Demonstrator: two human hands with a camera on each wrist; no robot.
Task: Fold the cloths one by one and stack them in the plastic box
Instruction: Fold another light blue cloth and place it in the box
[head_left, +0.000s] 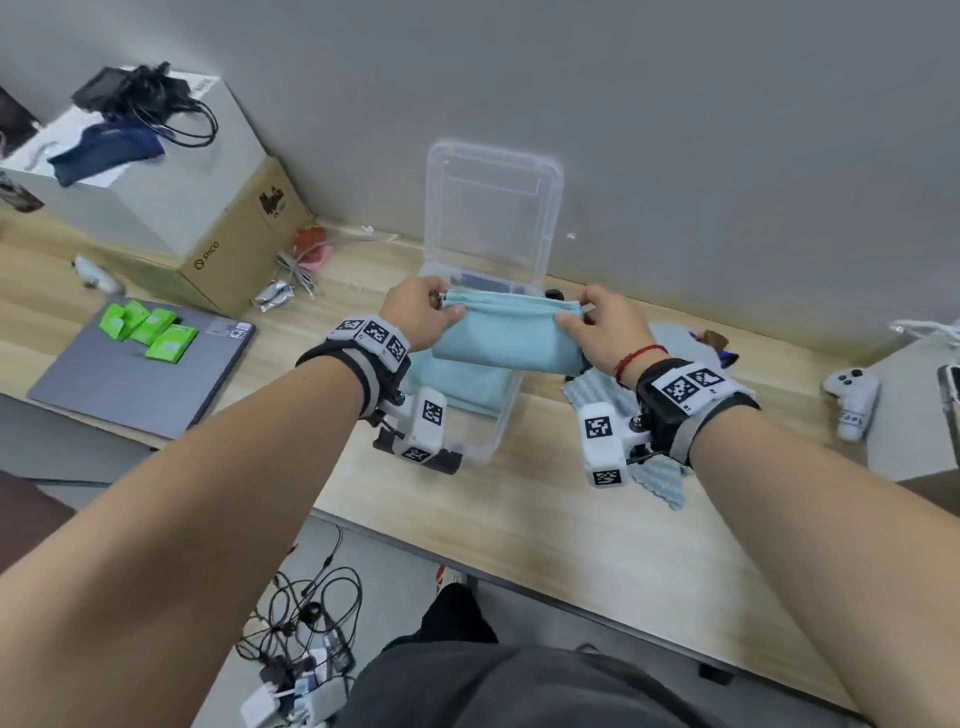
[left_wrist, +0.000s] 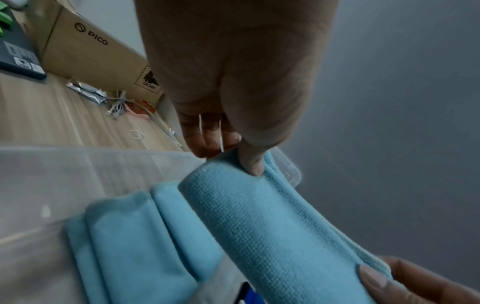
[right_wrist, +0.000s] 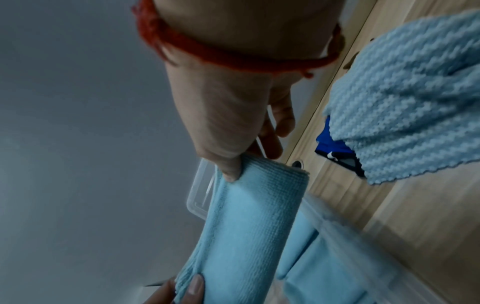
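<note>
At frame centre, a folded light-blue cloth (head_left: 511, 338) with a fine waffle weave hangs above the clear plastic box (head_left: 485, 441), pinched at its upper corners by the left hand (head_left: 423, 314) and right hand (head_left: 605, 332). One folded blue cloth (left_wrist: 135, 236) already lies inside. The cardboard box (head_left: 244, 244) at upper left reads "PICO" and "UN 3481".

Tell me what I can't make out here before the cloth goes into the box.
- Box bottom: head view, held cloth covers it; how many folded cloths lie inside is unclear.
- Dark item at the box's far end: head view, mostly hidden.
- Blue object under the ribbed cloth: right wrist view, mostly covered.
</note>
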